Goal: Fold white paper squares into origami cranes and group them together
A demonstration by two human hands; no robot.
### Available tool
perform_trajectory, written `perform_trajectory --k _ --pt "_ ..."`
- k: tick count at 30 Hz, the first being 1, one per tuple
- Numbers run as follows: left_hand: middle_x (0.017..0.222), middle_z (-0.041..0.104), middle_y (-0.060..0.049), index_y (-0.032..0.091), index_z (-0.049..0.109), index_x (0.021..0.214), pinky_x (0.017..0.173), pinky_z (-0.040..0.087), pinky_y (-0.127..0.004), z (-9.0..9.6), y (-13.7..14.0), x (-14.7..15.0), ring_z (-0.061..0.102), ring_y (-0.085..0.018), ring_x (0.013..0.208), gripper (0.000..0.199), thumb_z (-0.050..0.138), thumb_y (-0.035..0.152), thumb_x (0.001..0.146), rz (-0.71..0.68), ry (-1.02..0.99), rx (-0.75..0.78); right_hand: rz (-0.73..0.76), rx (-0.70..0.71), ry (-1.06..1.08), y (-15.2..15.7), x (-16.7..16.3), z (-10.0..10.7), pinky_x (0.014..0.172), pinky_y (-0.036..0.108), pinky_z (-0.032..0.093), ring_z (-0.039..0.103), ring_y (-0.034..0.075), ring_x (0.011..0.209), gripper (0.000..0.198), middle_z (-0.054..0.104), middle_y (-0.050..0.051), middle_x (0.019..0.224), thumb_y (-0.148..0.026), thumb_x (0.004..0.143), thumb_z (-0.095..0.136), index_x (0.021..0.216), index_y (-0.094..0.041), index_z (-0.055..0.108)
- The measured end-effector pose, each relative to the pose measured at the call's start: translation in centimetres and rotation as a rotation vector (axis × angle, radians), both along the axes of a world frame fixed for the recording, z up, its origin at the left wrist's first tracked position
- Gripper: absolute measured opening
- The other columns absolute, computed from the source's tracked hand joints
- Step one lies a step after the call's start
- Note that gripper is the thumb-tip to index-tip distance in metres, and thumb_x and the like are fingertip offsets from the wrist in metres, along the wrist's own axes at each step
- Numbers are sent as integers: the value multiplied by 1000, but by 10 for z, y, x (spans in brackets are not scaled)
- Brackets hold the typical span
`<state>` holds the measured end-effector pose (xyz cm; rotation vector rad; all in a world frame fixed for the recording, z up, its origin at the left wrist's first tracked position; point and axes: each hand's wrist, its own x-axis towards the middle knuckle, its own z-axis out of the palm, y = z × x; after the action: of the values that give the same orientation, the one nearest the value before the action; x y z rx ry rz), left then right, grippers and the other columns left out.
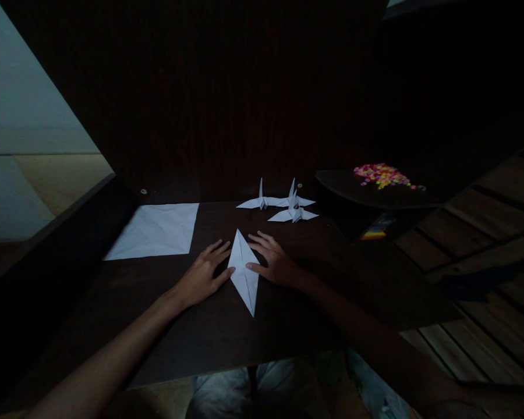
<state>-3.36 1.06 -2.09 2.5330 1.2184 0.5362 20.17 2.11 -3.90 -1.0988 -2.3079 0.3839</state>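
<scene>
In the head view, a dark wooden worktop (179,343) meets a tall dark panel (222,105), with a pale wall (35,105) at left and a slatted wooden surface (498,308) at right, all dimly lit. A folded white paper diamond (243,288) lies near the worktop's middle, nearer than the folded paper birds (296,215). The left hand (206,272) and right hand (274,260) flank it, apart, palms down, fingers spread, thumbs on the paper, neither clamped on anything.

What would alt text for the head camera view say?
Left hand and right hand touch a folded paper diamond on a dark desk. Three paper cranes stand beyond; a sheet lies left, colorful bits right.
</scene>
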Motion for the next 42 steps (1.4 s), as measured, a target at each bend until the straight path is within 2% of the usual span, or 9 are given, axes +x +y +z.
perform_trajectory --k 4,8,15,23,26,32,37,40,42 --pt "127 59 -10 18 64 103 103 40 -46 5 -1 1 45 -26 126 25 54 35 86 -11 -137 -17 28 4 130 1 1 9 94 44 42 50 25 110 27 60 11 113 -28 76 70 100 -17 63" --pt "112 65 -8 20 65 86 94 45 -43 5 0 0 55 -24 110 16 55 31 87 -39 -178 14 66 -17 132 0 4 15 82 37 45 54 20 89 10 63 6 93 -23 74 72 77 -17 64" --pt "107 65 -8 18 62 74 89 46 -38 9 -2 2 59 -23 100 14 59 27 84 -25 -249 -35 70 -39 267 -1 -1 17 79 33 45 58 16 82 6 63 5 88 -21 80 65 77 -17 63" --pt "117 60 -8 19 61 83 96 43 -41 18 -3 5 56 -24 111 18 56 36 86 148 -571 -136 -85 -301 501 -2 -5 25 72 29 47 61 17 87 12 65 5 94 -28 80 62 86 -18 66" --pt "115 60 -9 19 61 83 94 45 -42 18 -1 6 57 -25 108 20 58 38 84 193 -683 -177 -156 -452 642 -2 -6 26 70 30 49 62 17 82 25 66 5 91 -33 75 66 95 -18 64" --pt "112 61 -8 18 63 78 94 45 -44 20 -3 8 56 -25 109 18 65 36 79 211 -739 -211 -143 -715 822 -3 -9 28 75 33 51 64 18 81 36 66 4 89 -31 67 72 99 -19 59" --pt "125 53 -11 17 63 83 90 50 -43 16 -4 9 52 -28 117 24 72 35 71 232 -810 -273 -136 -733 907 -2 -12 23 80 34 51 64 16 82 40 64 6 101 -27 60 76 95 -18 58" --pt "137 44 -12 18 58 103 88 52 -43 13 -4 11 53 -29 118 44 77 33 65 224 -960 -402 -117 -732 976 -1 -12 21 75 33 53 64 15 77 51 64 5 94 -24 57 79 101 -19 55" --pt "133 51 -13 20 51 114 87 52 -42 12 -3 12 59 -28 111 59 79 31 63 216 -1026 -529 -89 -718 1005 -1 -12 21 70 31 53 63 14 72 55 64 2 86 -23 55 80 103 -20 53"
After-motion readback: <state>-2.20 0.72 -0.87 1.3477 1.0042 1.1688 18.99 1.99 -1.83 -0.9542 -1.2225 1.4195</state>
